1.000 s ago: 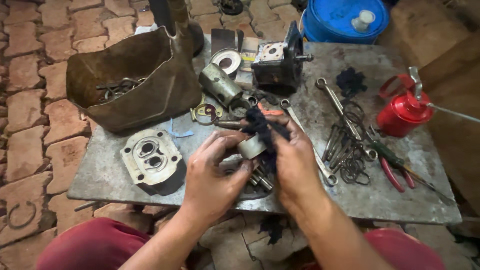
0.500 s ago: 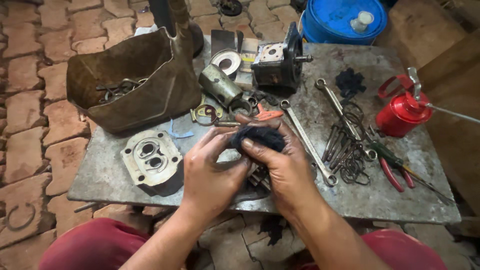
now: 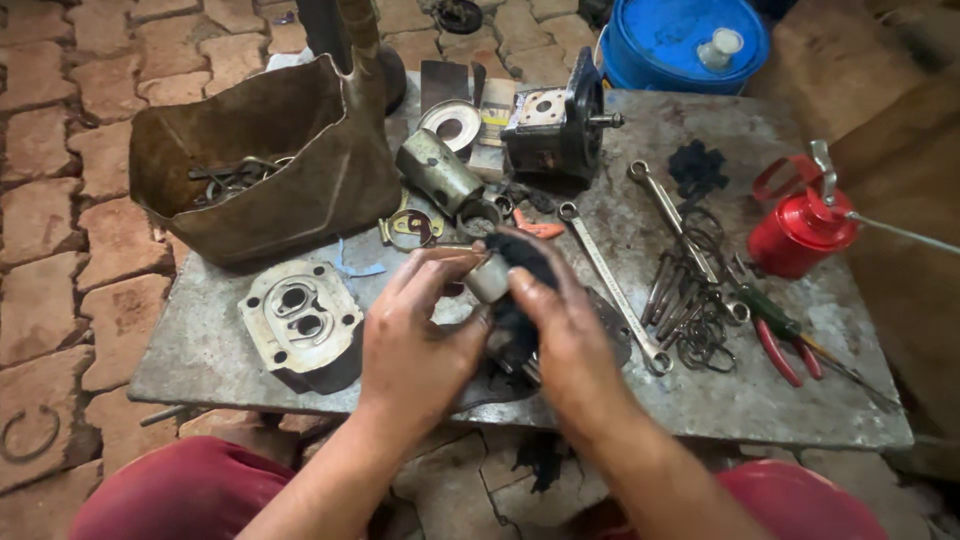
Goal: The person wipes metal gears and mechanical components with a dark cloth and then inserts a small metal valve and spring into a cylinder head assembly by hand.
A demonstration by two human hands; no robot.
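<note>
My left hand (image 3: 420, 335) grips a small grey metal cylinder (image 3: 489, 279) by its side, just above the middle of the metal table (image 3: 780, 390). My right hand (image 3: 560, 330) presses a dark, greasy rag (image 3: 520, 262) over and around that cylinder. Both hands are smeared with oil. More of the rag hangs down between my palms. Further metal parts lie under my hands, mostly hidden.
A worn brown bag (image 3: 300, 190) with metal pieces stands at the back left. A grey pump cover plate (image 3: 298, 320) lies left of my hands. Behind are a black pump body (image 3: 560, 125) and a sleeve (image 3: 440, 172). Spanners (image 3: 610, 285), rings, pliers (image 3: 780, 335), a red oil can (image 3: 795, 230) lie right.
The rag sat on top of the cylinder, then my right hand covered it. Now the rag is pulled to the right side and the cylinder's grey end shows again.
</note>
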